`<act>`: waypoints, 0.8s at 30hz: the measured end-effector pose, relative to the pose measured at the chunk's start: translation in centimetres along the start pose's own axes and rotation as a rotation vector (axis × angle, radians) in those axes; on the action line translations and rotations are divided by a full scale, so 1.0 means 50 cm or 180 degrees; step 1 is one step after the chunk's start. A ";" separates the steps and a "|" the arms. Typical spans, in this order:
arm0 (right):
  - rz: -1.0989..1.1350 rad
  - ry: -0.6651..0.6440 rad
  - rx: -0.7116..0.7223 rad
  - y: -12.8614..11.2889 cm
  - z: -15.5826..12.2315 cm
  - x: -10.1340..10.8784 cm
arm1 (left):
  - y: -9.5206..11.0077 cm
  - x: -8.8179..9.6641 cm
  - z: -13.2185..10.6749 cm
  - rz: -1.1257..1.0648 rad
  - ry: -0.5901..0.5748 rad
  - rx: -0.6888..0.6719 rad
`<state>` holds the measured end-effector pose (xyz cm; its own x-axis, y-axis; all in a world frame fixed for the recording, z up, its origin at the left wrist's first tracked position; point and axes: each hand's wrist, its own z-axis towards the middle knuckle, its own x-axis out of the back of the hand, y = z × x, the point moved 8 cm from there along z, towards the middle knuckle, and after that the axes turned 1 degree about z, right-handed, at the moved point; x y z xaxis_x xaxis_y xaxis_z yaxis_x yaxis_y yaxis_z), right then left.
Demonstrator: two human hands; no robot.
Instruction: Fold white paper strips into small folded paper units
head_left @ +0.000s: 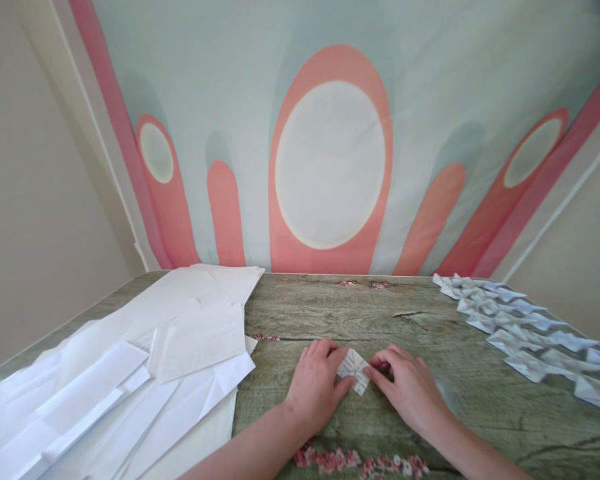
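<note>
A small folded piece of white paper [355,370] lies on the wood-patterned table [340,313] near its front middle. My left hand [316,387] rests palm down on the paper's left side, fingers curled onto its edge. From the right, my right hand [409,387] pinches the paper's right corner with thumb and fingertips. Both hands press the paper against the table.
A loose pile of white paper sheets [145,360] covers the table's left side. Several folded paper pieces [525,333] lie in rows along the right edge. A wall hanging [330,160] with pink and white shapes stands behind the table.
</note>
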<state>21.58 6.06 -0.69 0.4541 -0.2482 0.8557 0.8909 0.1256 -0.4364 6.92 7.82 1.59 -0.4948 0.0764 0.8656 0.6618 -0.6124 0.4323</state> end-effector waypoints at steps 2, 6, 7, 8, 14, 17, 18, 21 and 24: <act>0.0074 -0.0016 0.0005 -0.003 -0.003 -0.002 | -0.010 0.002 0.001 -0.0057 0.0091 0.0130; 0.0176 -0.0044 0.0024 -0.007 -0.007 -0.009 | -0.019 -0.001 0.003 -0.0207 0.0155 0.0233; 0.0197 -0.0049 0.0035 -0.008 -0.007 -0.010 | -0.021 -0.001 0.004 -0.0249 0.0161 0.0248; 0.0215 -0.0054 0.0046 -0.009 -0.007 -0.011 | -0.022 -0.001 0.005 -0.0290 0.0165 0.0264; 0.0268 -0.0033 0.0100 -0.012 -0.010 -0.012 | -0.030 0.002 0.010 -0.0620 0.0197 0.0297; 0.0269 -0.0007 0.0172 -0.013 -0.013 -0.010 | -0.034 -0.001 0.010 -0.0873 0.0161 0.0323; 0.0282 -0.0006 0.0197 -0.013 -0.013 -0.010 | -0.036 -0.004 0.010 -0.0968 0.0147 0.0351; 0.0398 -0.0042 0.0242 -0.012 -0.013 -0.010 | -0.043 -0.014 0.010 -0.1355 0.0121 0.0468; 0.0628 -0.0100 0.0237 -0.012 -0.010 -0.011 | -0.050 -0.021 0.011 -0.1838 0.0186 0.0554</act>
<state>20.79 5.62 -1.06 0.6186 -0.1819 0.7644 0.7818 0.2398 -0.5756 6.11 9.69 -0.27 -0.8283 0.3118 0.4655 0.3570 -0.3467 0.8674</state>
